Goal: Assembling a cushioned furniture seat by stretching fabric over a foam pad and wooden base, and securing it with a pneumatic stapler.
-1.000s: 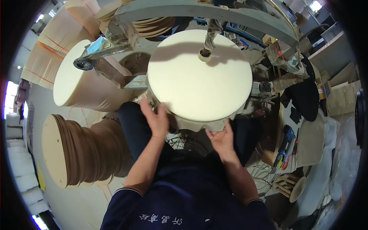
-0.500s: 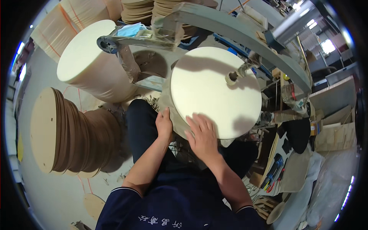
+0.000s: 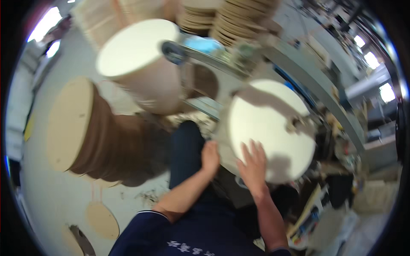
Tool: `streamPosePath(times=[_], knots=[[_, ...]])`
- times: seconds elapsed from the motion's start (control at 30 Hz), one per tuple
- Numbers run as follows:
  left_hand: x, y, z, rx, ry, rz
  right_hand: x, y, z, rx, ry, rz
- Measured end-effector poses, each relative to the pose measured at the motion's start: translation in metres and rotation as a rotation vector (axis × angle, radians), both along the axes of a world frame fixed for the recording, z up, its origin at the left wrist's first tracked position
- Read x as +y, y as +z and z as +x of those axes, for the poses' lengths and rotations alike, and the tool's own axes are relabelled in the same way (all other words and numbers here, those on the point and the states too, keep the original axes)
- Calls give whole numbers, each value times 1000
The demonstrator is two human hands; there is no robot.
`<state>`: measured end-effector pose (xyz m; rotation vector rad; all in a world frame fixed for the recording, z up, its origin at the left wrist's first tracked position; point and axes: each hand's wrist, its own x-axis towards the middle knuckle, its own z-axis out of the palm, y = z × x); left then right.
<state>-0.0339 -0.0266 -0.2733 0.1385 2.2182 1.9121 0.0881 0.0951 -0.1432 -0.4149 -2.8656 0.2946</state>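
Note:
A round white pad lies on the machine in front of me, with a beige sheet showing along its left edge. My right hand rests flat on the pad's near part, its fingers spread. At the left rim, my left hand is closed, fingers curled at the edge of the beige sheet; motion blur softens the fingertips. A wrapped machine head stands over the right part of the pad.
A grey machine arm arches over the far right. At left stand a stack of brown round boards and a tall stack of white round pads. Blue cloth lies on the frame. Loose round boards lie on the floor.
My view has swung, shifting everything rightward and mostly downward in the picture, with blur. Both hands keep about the same places on the pad and its left edge.

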Motion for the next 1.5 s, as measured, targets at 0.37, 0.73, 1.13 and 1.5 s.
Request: streamPosePath(times=[0.37,0.73,1.13,1.5], knots=[[-132,130,-72,570,97,-140,17,28,44,37,94,-177],[-403,209,-171,539,404,-1378,76,34,74,339,178,-47],[-432,216,-154,703,251,-1513,3,37,104,185,152,-426],[-313,255,9,931,93,-1333,-33,40,118,105,206,-585]])
